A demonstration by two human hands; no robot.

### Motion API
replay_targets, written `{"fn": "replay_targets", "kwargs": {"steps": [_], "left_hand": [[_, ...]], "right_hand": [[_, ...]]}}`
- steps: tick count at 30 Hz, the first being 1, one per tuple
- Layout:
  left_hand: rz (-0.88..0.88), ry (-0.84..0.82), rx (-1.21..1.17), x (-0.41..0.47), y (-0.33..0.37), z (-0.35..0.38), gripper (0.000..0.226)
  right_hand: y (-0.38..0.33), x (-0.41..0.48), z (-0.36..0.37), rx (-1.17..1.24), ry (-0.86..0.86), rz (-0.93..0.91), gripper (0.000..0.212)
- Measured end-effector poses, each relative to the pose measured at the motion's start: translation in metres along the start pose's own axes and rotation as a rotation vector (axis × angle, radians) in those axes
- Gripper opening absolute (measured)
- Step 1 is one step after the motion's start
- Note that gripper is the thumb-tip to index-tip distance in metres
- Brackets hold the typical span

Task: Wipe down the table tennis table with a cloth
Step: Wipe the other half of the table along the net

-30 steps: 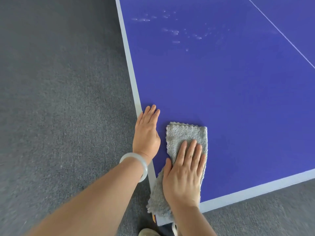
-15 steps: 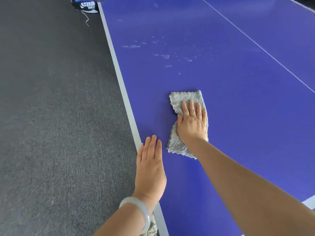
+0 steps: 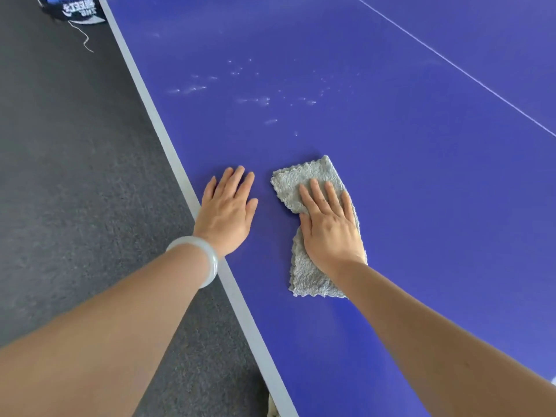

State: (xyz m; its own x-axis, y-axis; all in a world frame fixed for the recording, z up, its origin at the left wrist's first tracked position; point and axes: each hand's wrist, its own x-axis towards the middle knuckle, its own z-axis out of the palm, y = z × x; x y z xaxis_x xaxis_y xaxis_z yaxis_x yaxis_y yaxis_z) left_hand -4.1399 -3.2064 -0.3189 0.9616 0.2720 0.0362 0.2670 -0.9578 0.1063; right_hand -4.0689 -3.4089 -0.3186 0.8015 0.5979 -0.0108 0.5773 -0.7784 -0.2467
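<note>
A person's right hand lay flat on a grey cloth on the blue table tennis table, fingers straight and close together, palm down on the fabric, pinching nothing. The cloth sat on the playing surface well inside the white side line, just to the right of the left hand and apart from it. It was a folded, oblong piece. Its long axis ran away from the person and up the table, and its scalloped far end pointed toward a scatter of pale specks farther along the surface. Its near end trailed back under the right wrist. The fabric narrowed and kinked slightly beneath the palm.

The left hand rested palm down on the bare blue top just inside the side line, fingers straight and slightly fanned, holding nothing. A pale bangle circled that wrist, which hung over the table's edge. Dark grey carpet lay to the left of the table. A thin white centre line crossed the far right, and a net fitting with a loose cord showed at top left.
</note>
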Motion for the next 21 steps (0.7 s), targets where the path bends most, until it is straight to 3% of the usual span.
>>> {"fn": "replay_targets", "kwargs": {"steps": [6, 9, 12, 14, 17, 21], "left_hand": [[-0.015, 0.035, -0.103, 0.004, -0.005, -0.001, 0.048], [-0.010, 0.039, -0.122, 0.004, -0.007, -0.004, 0.048], [-0.011, 0.027, -0.117, 0.004, -0.007, -0.003, 0.048], [-0.025, 0.023, -0.118, 0.004, -0.008, -0.001, 0.049], [-0.030, 0.018, -0.115, 0.004, -0.008, 0.001, 0.049], [-0.023, 0.027, -0.121, 0.003, -0.007, 0.002, 0.049]], "right_hand": [[-0.045, -0.022, 0.012, 0.050, 0.067, 0.230, 0.058], [-0.071, -0.057, 0.019, 0.047, 0.034, 0.012, 0.058], [-0.017, -0.057, 0.004, 0.015, 0.003, -0.142, 0.054], [0.035, -0.044, -0.008, -0.004, 0.081, 0.049, 0.052], [0.082, -0.027, -0.024, 0.039, 0.162, 0.513, 0.051], [0.003, -0.030, -0.001, 0.089, 0.252, 0.711, 0.054]]}}
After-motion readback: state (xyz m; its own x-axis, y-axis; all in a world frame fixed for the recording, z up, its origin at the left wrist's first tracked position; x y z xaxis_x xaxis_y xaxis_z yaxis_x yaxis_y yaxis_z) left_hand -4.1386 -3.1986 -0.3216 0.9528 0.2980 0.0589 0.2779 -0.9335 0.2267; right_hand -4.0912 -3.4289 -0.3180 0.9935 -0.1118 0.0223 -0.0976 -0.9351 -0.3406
